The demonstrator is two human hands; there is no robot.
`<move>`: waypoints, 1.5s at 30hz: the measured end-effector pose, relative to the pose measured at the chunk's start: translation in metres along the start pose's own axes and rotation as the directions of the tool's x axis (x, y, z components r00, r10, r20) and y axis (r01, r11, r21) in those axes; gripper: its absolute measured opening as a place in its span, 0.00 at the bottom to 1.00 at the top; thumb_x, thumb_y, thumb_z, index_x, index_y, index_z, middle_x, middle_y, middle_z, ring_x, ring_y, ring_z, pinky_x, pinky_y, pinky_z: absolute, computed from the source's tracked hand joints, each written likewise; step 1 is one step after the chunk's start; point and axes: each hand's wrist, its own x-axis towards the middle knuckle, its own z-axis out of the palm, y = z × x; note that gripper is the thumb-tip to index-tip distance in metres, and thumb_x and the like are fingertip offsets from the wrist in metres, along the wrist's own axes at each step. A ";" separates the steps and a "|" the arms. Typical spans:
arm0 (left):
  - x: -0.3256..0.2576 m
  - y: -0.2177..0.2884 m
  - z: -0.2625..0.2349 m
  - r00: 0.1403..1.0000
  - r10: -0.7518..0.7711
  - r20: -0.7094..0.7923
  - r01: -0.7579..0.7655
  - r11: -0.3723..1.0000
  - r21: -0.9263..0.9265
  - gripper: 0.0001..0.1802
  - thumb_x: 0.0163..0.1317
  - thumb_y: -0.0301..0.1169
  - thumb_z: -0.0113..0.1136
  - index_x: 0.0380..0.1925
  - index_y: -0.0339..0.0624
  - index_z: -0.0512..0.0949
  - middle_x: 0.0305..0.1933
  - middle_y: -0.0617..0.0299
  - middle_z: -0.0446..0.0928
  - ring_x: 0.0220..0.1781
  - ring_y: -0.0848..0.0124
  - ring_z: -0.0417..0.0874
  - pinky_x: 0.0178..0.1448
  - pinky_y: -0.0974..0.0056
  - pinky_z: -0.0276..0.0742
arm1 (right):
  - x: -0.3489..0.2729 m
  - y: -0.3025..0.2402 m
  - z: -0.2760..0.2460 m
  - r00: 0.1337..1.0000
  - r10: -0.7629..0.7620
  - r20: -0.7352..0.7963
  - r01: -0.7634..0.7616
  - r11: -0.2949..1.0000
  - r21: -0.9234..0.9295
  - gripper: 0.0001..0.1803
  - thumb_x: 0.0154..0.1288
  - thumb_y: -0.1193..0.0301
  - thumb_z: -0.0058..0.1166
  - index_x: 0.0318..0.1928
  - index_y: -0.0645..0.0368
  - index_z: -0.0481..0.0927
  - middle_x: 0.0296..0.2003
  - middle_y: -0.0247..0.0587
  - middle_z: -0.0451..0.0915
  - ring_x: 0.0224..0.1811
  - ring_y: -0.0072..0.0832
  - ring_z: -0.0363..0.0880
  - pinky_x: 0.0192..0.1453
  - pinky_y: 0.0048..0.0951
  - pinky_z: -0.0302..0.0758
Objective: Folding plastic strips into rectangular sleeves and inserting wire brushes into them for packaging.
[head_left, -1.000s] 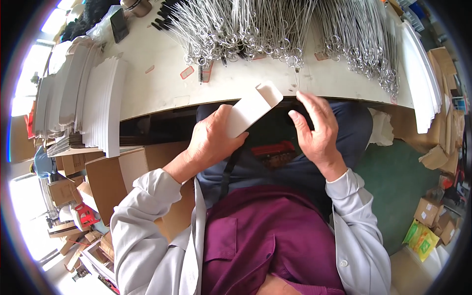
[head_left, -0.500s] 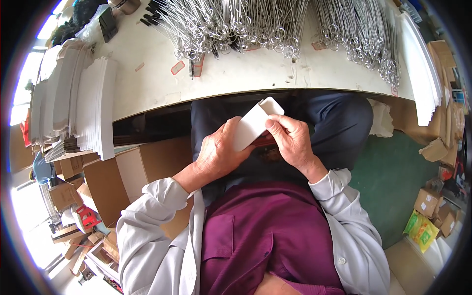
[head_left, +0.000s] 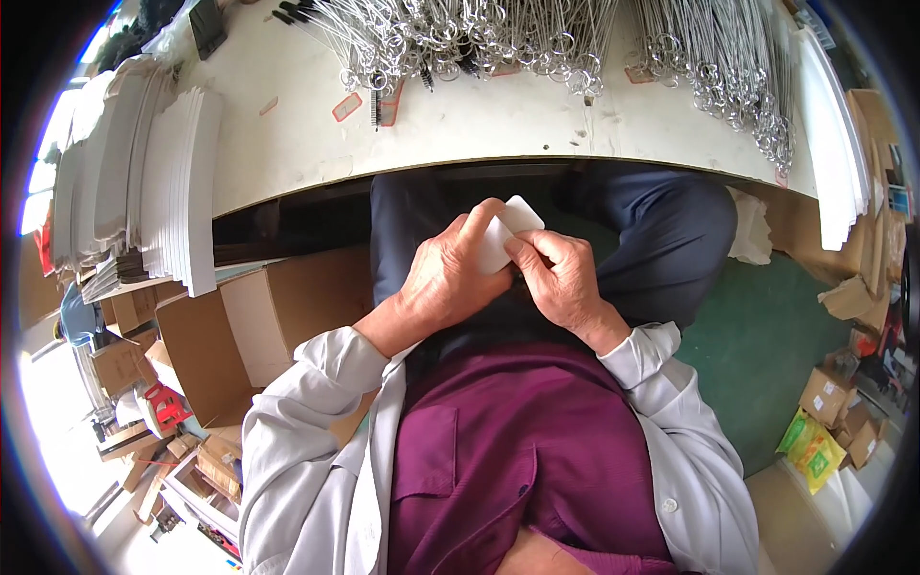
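A small white carton [head_left: 492, 251] with a rounded end flap sits between my two hands, above my lap and just short of the table's front edge. My left hand [head_left: 443, 273] is wrapped round its body, thumb and fingers on either side. At the upper end, my right hand [head_left: 559, 280] pinches the carton by its flap with thumb and forefinger. My left fingers cover much of the carton, and its inside does not show.
Wire brushes with looped ends [head_left: 460, 43] lie heaped along the far side of the white table [head_left: 287, 144]. Flat white cartons [head_left: 177, 192] stand stacked at the left, with more white cartons [head_left: 832, 144] at the right. An open cardboard box [head_left: 203, 350] is below left.
My left hand has slid up over the carton, covering more of it. The gap at its upper end no longer shows. The view has shifted slightly.
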 end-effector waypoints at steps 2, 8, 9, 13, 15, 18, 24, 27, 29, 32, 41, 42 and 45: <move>-0.002 -0.001 0.001 1.000 0.009 -0.017 -0.008 0.999 0.045 0.38 0.54 0.32 0.72 0.65 0.48 0.67 0.46 0.43 0.83 0.43 0.42 0.88 0.44 0.46 0.87 | -0.001 0.003 0.002 0.998 -0.058 -0.028 0.058 0.998 0.004 0.10 0.74 0.71 0.61 0.39 0.66 0.85 0.26 0.51 0.84 0.26 0.41 0.85 0.31 0.35 0.77; -0.005 0.008 -0.003 0.999 -0.032 0.023 0.028 0.988 0.154 0.34 0.55 0.33 0.73 0.62 0.49 0.70 0.45 0.45 0.83 0.42 0.44 0.88 0.44 0.47 0.88 | -0.006 0.008 0.006 0.992 -0.116 -0.038 0.114 0.991 -0.065 0.08 0.73 0.72 0.62 0.42 0.65 0.85 0.30 0.50 0.86 0.30 0.40 0.88 0.34 0.33 0.81; -0.005 0.009 -0.004 0.995 -0.081 0.061 0.071 0.986 0.151 0.34 0.55 0.33 0.74 0.62 0.50 0.71 0.48 0.45 0.83 0.46 0.44 0.88 0.48 0.49 0.88 | -0.006 0.010 0.007 0.992 -0.116 -0.038 0.114 0.991 -0.065 0.08 0.73 0.72 0.62 0.42 0.65 0.85 0.30 0.50 0.86 0.30 0.40 0.88 0.34 0.33 0.81; -0.007 0.000 0.003 0.998 0.047 -0.045 -0.044 0.996 0.077 0.31 0.55 0.33 0.72 0.59 0.48 0.71 0.41 0.46 0.82 0.37 0.43 0.88 0.39 0.46 0.88 | -0.010 0.008 0.013 0.995 -0.069 -0.069 0.074 0.994 0.076 0.17 0.73 0.72 0.63 0.57 0.65 0.77 0.34 0.49 0.88 0.36 0.34 0.90 0.40 0.28 0.83; -0.008 -0.001 0.002 0.999 0.027 -0.022 -0.025 0.994 0.103 0.30 0.56 0.34 0.72 0.58 0.47 0.71 0.42 0.45 0.82 0.38 0.43 0.88 0.39 0.46 0.87 | -0.012 0.009 0.014 0.998 -0.010 -0.069 0.018 0.993 0.119 0.21 0.73 0.72 0.64 0.62 0.65 0.74 0.35 0.50 0.88 0.38 0.32 0.91 0.42 0.27 0.83; -0.007 0.002 -0.002 0.998 -0.042 0.038 0.040 0.998 0.052 0.29 0.56 0.31 0.73 0.57 0.46 0.72 0.50 0.45 0.83 0.47 0.44 0.88 0.47 0.49 0.88 | -0.012 0.012 0.017 0.996 0.053 -0.077 -0.031 0.965 0.262 0.29 0.72 0.73 0.65 0.68 0.65 0.68 0.36 0.53 0.88 0.38 0.33 0.91 0.41 0.28 0.83; -0.013 -0.008 0.009 0.998 -0.069 0.013 0.069 0.997 -0.040 0.26 0.58 0.34 0.71 0.54 0.45 0.71 0.45 0.43 0.83 0.43 0.42 0.88 0.44 0.45 0.87 | -0.010 0.015 0.014 0.997 -0.043 -0.068 0.045 0.999 0.026 0.27 0.71 0.71 0.66 0.66 0.67 0.75 0.36 0.54 0.88 0.37 0.34 0.91 0.40 0.30 0.84; -0.015 -0.006 0.010 0.995 -0.103 -0.013 0.101 0.991 -0.090 0.27 0.59 0.34 0.71 0.55 0.45 0.69 0.48 0.42 0.83 0.45 0.42 0.88 0.44 0.46 0.87 | -0.008 0.011 0.012 0.998 -0.042 -0.042 0.038 0.995 -0.093 0.23 0.70 0.70 0.66 0.61 0.68 0.80 0.36 0.55 0.88 0.37 0.38 0.90 0.39 0.31 0.84; -0.016 -0.005 0.011 0.993 -0.113 -0.024 0.110 0.989 -0.103 0.29 0.59 0.34 0.72 0.57 0.45 0.68 0.47 0.42 0.84 0.45 0.43 0.89 0.44 0.46 0.87 | -0.005 0.005 0.009 0.989 -0.143 -0.030 0.135 0.974 -0.181 0.20 0.70 0.69 0.65 0.58 0.68 0.83 0.36 0.57 0.88 0.36 0.44 0.89 0.39 0.33 0.84; -0.019 -0.008 0.013 0.990 -0.130 -0.059 0.123 0.986 -0.115 0.32 0.58 0.35 0.73 0.59 0.44 0.66 0.46 0.41 0.84 0.43 0.43 0.89 0.45 0.47 0.87 | -0.001 0.008 0.014 0.965 -0.256 -0.062 0.241 0.952 -0.191 0.15 0.74 0.69 0.62 0.54 0.67 0.86 0.35 0.51 0.89 0.35 0.35 0.89 0.39 0.30 0.83; -0.021 -0.007 0.020 0.985 -0.148 -0.087 0.145 0.989 -0.034 0.40 0.55 0.35 0.77 0.64 0.39 0.66 0.45 0.41 0.85 0.44 0.44 0.89 0.46 0.49 0.87 | -0.002 -0.001 0.020 0.969 0.246 0.009 -0.241 0.944 0.225 0.09 0.74 0.71 0.63 0.42 0.66 0.84 0.32 0.39 0.89 0.35 0.16 0.85 0.38 0.21 0.81; -0.022 -0.007 0.021 0.985 -0.131 -0.116 0.131 0.991 -0.005 0.39 0.55 0.35 0.77 0.63 0.38 0.68 0.44 0.42 0.85 0.44 0.45 0.89 0.47 0.49 0.87 | -0.002 -0.002 0.020 0.971 0.239 0.005 -0.235 0.953 0.193 0.08 0.73 0.72 0.64 0.43 0.66 0.83 0.32 0.40 0.89 0.34 0.17 0.86 0.38 0.21 0.81; -0.024 -0.015 0.029 0.979 -0.036 -0.203 0.041 0.999 0.020 0.34 0.54 0.36 0.77 0.59 0.37 0.73 0.45 0.43 0.85 0.45 0.46 0.89 0.47 0.50 0.87 | 0.000 -0.002 0.021 0.968 0.250 0.002 -0.247 0.955 0.161 0.08 0.71 0.74 0.65 0.44 0.66 0.82 0.32 0.42 0.89 0.34 0.18 0.87 0.39 0.22 0.82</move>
